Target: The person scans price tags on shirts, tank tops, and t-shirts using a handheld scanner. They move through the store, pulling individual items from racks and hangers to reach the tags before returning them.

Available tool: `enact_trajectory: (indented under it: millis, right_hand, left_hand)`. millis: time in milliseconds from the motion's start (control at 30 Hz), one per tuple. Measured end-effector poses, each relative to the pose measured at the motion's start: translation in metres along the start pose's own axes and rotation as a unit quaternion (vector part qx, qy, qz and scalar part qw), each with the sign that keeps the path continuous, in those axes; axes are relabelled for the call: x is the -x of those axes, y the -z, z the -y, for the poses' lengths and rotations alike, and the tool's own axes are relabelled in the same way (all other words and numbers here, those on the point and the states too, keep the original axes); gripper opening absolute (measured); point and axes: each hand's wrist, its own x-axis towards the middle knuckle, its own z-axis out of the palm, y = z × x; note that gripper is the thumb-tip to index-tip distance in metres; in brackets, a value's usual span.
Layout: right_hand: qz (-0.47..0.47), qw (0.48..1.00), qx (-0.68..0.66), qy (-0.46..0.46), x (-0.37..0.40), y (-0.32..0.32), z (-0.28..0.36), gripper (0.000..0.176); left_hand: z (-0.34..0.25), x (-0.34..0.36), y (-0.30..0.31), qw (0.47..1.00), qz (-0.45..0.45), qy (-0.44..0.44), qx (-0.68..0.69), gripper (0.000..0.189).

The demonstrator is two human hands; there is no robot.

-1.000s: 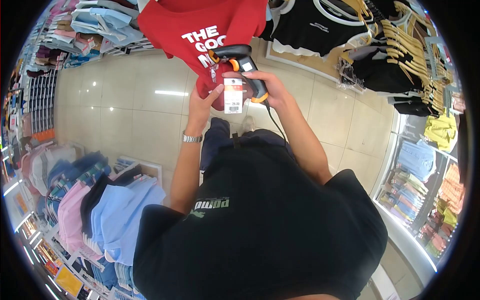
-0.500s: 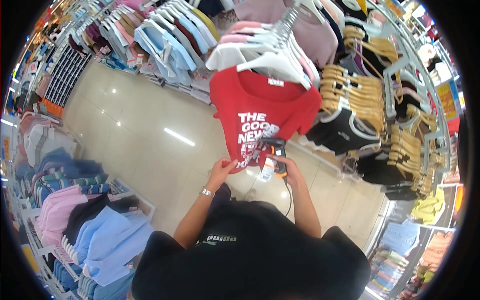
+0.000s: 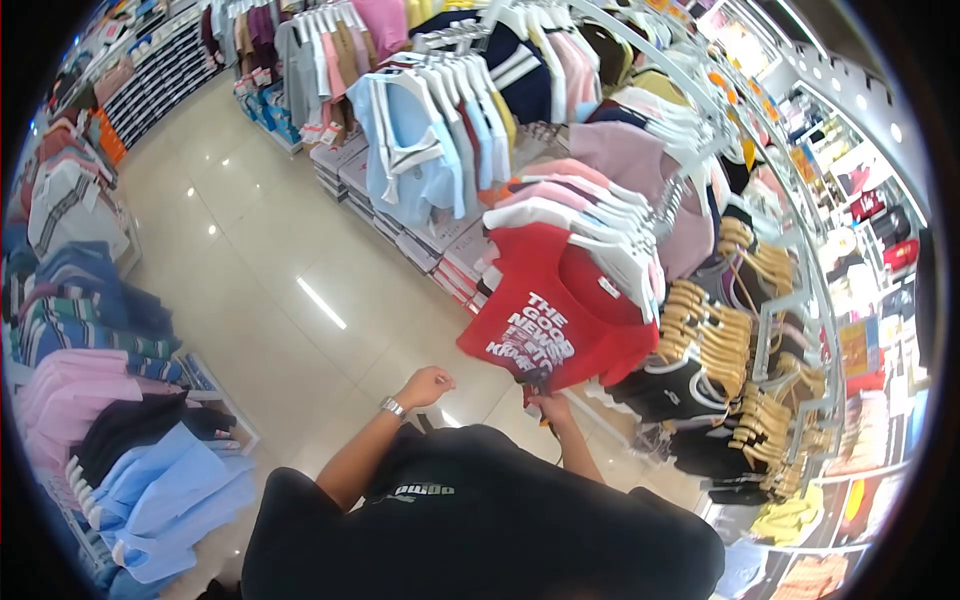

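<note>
The red T-shirt [image 3: 520, 265] with white lettering hangs on a white hanger at the front of a rack. My right hand [image 3: 550, 408] is closed around a dark handheld barcode scanner [image 3: 537, 380], which overlaps the shirt's lower hem. Part of the scanner is hidden by the hand and blends with the shirt print. My left hand [image 3: 428, 385], with a metal watch at the wrist, is apart from the shirt, to its lower left. Its fingers are curled in, and nothing shows in them.
Light blue tops [image 3: 405, 140] hang on a rack beyond the shirt. Black garments on wooden hangers [image 3: 700, 330] are close on the right. Folded pink shirts [image 3: 75, 395] and blue shirts [image 3: 185, 490] lie along the left. A tiled floor [image 3: 270, 260] runs between.
My left hand has let go of the red shirt's hem and moved away. The right hand still grips the scanner, lower against the shirt. The view has shifted, showing more racks on the right.
</note>
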Motion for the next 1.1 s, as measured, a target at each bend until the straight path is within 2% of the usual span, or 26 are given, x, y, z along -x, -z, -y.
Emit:
enact_trajectory:
  millis: [100, 200, 300, 367, 433, 533, 600, 667, 767, 867, 967, 1067, 1100]
  right_hand:
    - [-0.054, 0.990, 0.110, 0.068, -0.008, -0.017, 0.000, 0.036]
    - [-0.146, 0.976, 0.086, 0.139, -0.023, -0.033, -0.006, 0.035]
    - [-0.095, 0.973, 0.205, 0.037, -0.029, -0.029, 0.002, 0.035]
    - [-0.023, 0.982, 0.188, -0.015, -0.019, -0.036, 0.028, 0.037]
    - [0.059, 0.981, 0.174, -0.062, -0.023, -0.047, 0.036, 0.038]
    - [0.146, 0.972, 0.183, -0.035, -0.038, -0.075, 0.051, 0.034]
    - [0.191, 0.960, 0.207, -0.006, -0.062, -0.098, 0.064, 0.036]
    - [0.209, 0.957, 0.200, 0.007, -0.094, -0.124, 0.071, 0.037]
    - [0.208, 0.970, 0.125, -0.029, -0.133, -0.153, 0.103, 0.039]
    - [0.203, 0.975, 0.091, -0.013, -0.158, -0.165, 0.151, 0.039]
    - [0.212, 0.975, 0.060, 0.028, -0.176, -0.175, 0.190, 0.037]
    - [0.239, 0.967, 0.088, 0.029, -0.180, -0.171, 0.240, 0.038]
    - [0.247, 0.965, 0.089, 0.028, -0.183, -0.173, 0.253, 0.039]
  left_hand:
    - [0.019, 0.014, 0.023, 0.998, -0.030, 0.040, 0.033, 0.021]
    - [0.050, 0.029, 0.044, 0.993, -0.081, 0.082, 0.030, 0.024]
    - [0.067, 0.037, 0.062, 0.987, -0.111, 0.110, 0.049, 0.023]
    - [0.074, 0.037, 0.077, 0.982, -0.130, 0.132, 0.037, 0.023]
    - [0.079, 0.029, 0.091, 0.981, -0.151, 0.113, 0.051, 0.021]
    - [0.067, 0.008, 0.113, 0.975, -0.166, 0.126, 0.072, 0.020]
    - [0.048, -0.018, 0.134, 0.976, -0.167, 0.122, 0.073, 0.021]
    - [0.039, -0.056, 0.142, 0.962, -0.248, 0.061, 0.092, 0.027]
    - [-0.004, -0.119, 0.174, 0.970, -0.239, 0.026, 0.028, 0.042]
    - [-0.046, -0.186, 0.204, 0.967, -0.253, -0.003, -0.039, 0.059]
    - [-0.062, -0.254, 0.236, 0.953, -0.263, 0.009, -0.152, 0.071]
    - [-0.065, -0.305, 0.265, 0.949, -0.245, -0.003, -0.200, 0.055]
    - [-0.059, -0.319, 0.276, 0.957, -0.197, 0.019, -0.212, 0.045]
